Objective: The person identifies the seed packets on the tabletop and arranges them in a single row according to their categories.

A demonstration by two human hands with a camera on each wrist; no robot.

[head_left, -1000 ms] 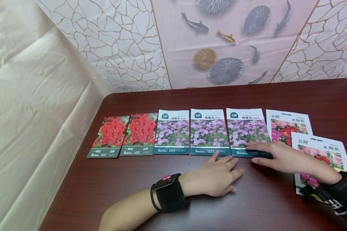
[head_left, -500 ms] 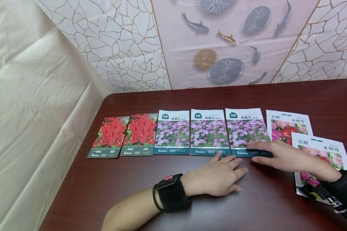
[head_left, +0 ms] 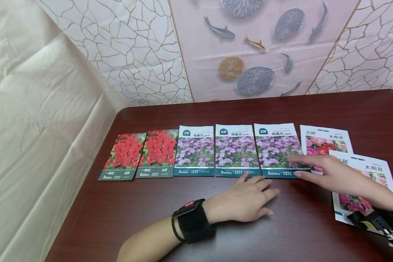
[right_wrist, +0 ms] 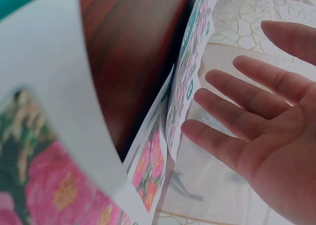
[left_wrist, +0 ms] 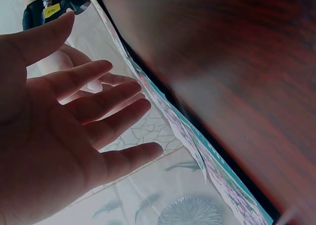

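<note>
In the head view a row of flower seed packets lies on the table. My left hand (head_left: 242, 202) lies flat with spread, straight fingers, fingertips right at the lower edge of the middle purple-flower packet (head_left: 236, 151). Over the lower right corner of the right purple-flower packet (head_left: 278, 149) is my right hand (head_left: 334, 174), fingers extended and thumb apart. Its wrist passes over the front pink-flower packet (head_left: 353, 203) and hides part of it. Both wrist views show relaxed fingers, of the left hand (left_wrist: 59, 126) and of the right hand (right_wrist: 266, 121), holding nothing.
Two red-flower packets (head_left: 122, 154) and a third purple-flower packet (head_left: 194, 151) continue the row leftward. A rear pink-flower packet (head_left: 329, 142) is partly covered by the front one. The dark wooden table (head_left: 95, 225) meets patterned cloth (head_left: 144, 51) behind and pale fabric (head_left: 36, 127) at left.
The right purple-flower packet has slid slightly left, toward the middle one. My right hand has since drawn back to the right. My left hand has shifted slightly right.
</note>
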